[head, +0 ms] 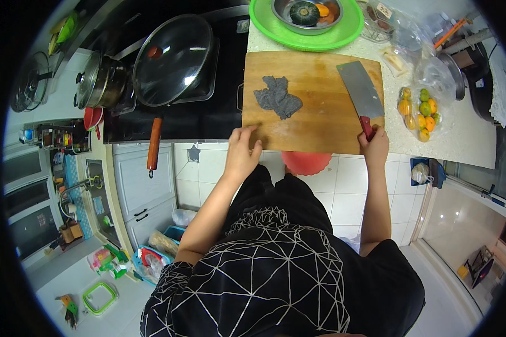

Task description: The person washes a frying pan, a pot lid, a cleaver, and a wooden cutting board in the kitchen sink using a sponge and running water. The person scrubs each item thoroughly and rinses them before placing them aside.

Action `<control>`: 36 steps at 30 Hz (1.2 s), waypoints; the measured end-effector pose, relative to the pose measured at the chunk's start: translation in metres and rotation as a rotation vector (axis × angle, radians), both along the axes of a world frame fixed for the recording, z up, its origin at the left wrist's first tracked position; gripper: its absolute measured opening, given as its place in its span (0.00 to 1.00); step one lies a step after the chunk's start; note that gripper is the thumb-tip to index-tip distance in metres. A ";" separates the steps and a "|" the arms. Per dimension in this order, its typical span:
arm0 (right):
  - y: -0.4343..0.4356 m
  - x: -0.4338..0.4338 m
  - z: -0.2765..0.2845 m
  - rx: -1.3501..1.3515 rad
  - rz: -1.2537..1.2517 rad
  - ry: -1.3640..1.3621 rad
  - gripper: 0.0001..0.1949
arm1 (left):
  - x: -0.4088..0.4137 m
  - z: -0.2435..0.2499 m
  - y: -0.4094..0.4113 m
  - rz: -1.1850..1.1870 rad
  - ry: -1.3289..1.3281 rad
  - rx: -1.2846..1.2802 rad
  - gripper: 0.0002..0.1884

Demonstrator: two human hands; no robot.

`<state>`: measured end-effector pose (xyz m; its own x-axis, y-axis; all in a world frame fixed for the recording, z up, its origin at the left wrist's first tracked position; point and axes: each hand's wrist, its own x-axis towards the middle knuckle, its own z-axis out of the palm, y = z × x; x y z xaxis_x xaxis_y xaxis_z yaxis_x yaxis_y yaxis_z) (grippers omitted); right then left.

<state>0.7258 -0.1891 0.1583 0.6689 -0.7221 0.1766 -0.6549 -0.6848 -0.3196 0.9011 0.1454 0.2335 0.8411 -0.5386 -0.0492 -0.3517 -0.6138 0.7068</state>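
A wooden cutting board (316,105) lies on the speckled counter before me. My left hand (243,145) is at the board's front left corner, its fingers apart and nothing in them. My right hand (374,145) is closed round the red handle of a cleaver (361,90), at the board's front right corner. The cleaver's broad blade lies flat on the board, pointing away from me. A crumpled grey cloth (279,98) sits on the left half of the board, beyond my left hand.
Left is a black cooktop (194,122) with a glass-lidded wok (173,61) and a lidded pot (103,84). Behind the board stands a green basin (261,23) holding a metal bowl with a dark green squash. Bagged citrus fruits (426,109) lie right. A red basin (307,163) is below the counter edge.
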 end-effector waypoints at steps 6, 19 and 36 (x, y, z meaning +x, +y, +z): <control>0.045 -0.002 0.044 0.351 0.013 -0.140 0.15 | -0.031 0.011 -0.011 -0.049 0.437 -0.134 0.20; 0.216 0.042 0.101 0.390 0.851 -0.528 0.27 | -0.072 0.042 0.019 0.065 0.548 -0.704 0.13; 0.214 0.208 0.050 -0.205 0.611 -0.448 0.34 | -0.052 0.143 0.333 0.650 0.285 -1.335 0.10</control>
<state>0.9341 0.0247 0.2085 0.7704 -0.1731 0.6136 0.0183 -0.9561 -0.2926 0.8491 0.4786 0.3760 0.9905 0.1323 -0.0366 -0.0387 0.5249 0.8503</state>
